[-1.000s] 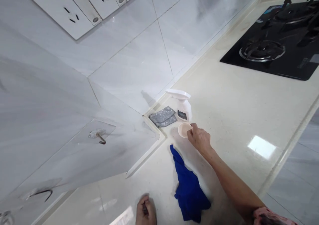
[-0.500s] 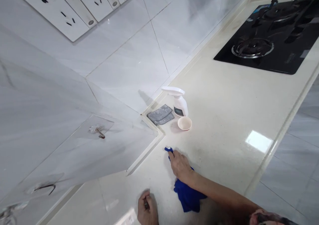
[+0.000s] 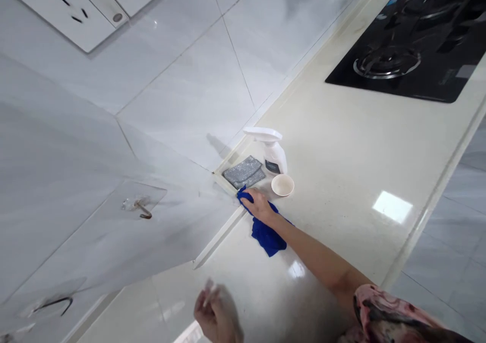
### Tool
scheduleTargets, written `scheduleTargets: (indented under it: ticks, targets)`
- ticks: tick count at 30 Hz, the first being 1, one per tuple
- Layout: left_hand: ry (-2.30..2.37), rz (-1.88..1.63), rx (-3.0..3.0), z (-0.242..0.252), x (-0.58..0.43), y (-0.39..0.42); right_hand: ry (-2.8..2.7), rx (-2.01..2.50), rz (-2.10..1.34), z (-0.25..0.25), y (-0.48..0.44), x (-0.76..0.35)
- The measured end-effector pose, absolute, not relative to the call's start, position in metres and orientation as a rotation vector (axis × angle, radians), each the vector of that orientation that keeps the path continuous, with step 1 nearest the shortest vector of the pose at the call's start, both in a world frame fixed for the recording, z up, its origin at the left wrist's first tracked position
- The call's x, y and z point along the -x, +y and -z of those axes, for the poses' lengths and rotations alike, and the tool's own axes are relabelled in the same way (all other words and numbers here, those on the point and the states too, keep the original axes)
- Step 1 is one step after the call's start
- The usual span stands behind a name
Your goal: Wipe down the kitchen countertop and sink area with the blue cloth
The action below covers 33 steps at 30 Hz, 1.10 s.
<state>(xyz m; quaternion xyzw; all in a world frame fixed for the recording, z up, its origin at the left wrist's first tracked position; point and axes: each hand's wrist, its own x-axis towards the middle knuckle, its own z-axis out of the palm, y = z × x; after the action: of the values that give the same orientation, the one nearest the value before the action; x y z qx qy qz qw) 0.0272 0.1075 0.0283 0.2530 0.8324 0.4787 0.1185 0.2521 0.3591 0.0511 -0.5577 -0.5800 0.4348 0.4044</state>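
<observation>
My right hand (image 3: 259,205) is closed on a blue cloth (image 3: 269,236) and presses it against the raised edging at the wall corner. Part of the cloth trails over the counter under my wrist. Just beyond the fingers lies a folded grey scouring cloth (image 3: 245,172). A small pale cup (image 3: 283,185) stands right of the hand, and a white spray bottle (image 3: 275,155) is upright behind the cup. My left hand (image 3: 214,312) hovers at the bottom, curled and blurred; whether its fingers hold anything cannot be made out.
A black gas hob (image 3: 410,44) is set into the pale counter (image 3: 334,181) at the upper right. Clear adhesive hooks (image 3: 142,208) hang on the tiled wall at left. White sockets (image 3: 76,13) are on the wall above. Floor tiles show beyond the counter's front edge.
My right hand has moved away from me with the blue cloth, up to the edging beside the grey cloth. The left hand has shifted slightly left and turned.
</observation>
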Motion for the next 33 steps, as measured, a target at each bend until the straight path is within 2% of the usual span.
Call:
scheduleTargets:
  ticks: [3, 8, 14, 22, 33]
  targets:
    - [2.457, -1.483, -0.820, -0.045, -0.006, 0.160, -1.614, 1.398, -1.102, -0.043, 0.368, -0.256]
    - [2.409, -1.329, -0.982, -0.042, 0.026, 0.220, -1.734, 1.427, -1.114, -0.042, 0.375, -0.262]
    - [2.474, -1.254, -1.087, -0.032, 0.021, 0.219, -1.810, 1.425, -1.081, -0.049, 0.394, -0.252]
    - [2.863, -1.235, -1.121, -0.009, 0.000, 0.225, -1.980, 1.436, -1.117, -0.065, 0.432, -0.241]
    - [2.861, -1.177, -1.134, -0.012, 0.013, 0.224, -1.927, 1.640, -1.151, -0.096, 0.476, -0.191]
